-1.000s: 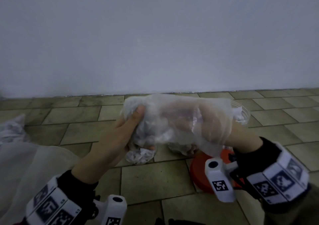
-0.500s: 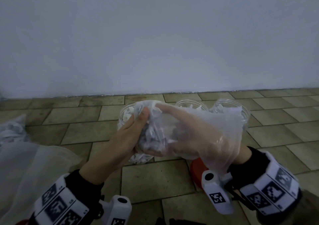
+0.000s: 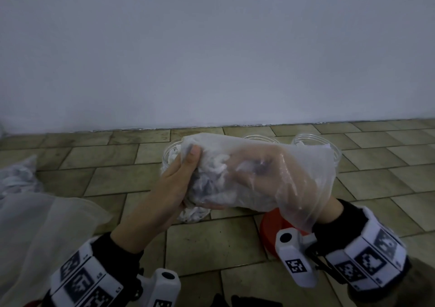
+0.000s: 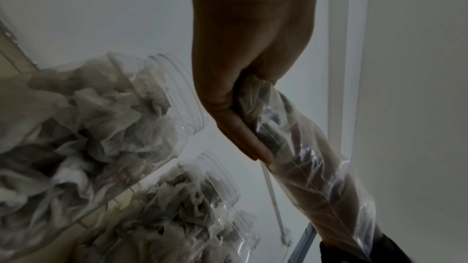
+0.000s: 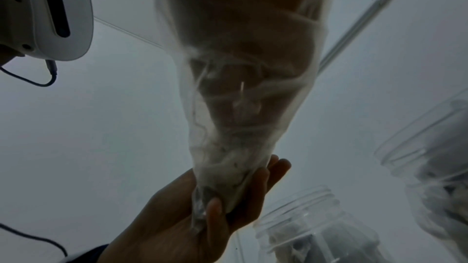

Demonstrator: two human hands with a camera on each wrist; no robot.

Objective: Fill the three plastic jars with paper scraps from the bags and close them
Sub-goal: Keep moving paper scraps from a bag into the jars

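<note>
A clear plastic bag (image 3: 306, 165) of paper scraps (image 3: 211, 189) is held above three open plastic jars. My left hand (image 3: 179, 182) grips the bag's bunched, scrap-filled end, thumb on top. My right hand (image 3: 266, 177) is inside the bag up to the wrist, its fingers pushed into the scraps; the hazy plastic hides whether they grip any. The left jar (image 3: 169, 156), middle jar (image 3: 259, 138) and right jar (image 3: 313, 142) stand on the floor behind the bag and hold scraps. A red lid (image 3: 270, 233) lies on the tiles under my right wrist.
Two more translucent bags lie at the left: a large one (image 3: 35, 231) and, behind it, one with scraps (image 3: 16, 179). A white wall (image 3: 211, 48) rises just behind the jars. Tiled floor (image 3: 211, 243) lies in front of me.
My right hand has slid deeper into the bag toward the scraps at the gripped end. The bag now covers more of the middle jar. My left hand keeps its grip.
</note>
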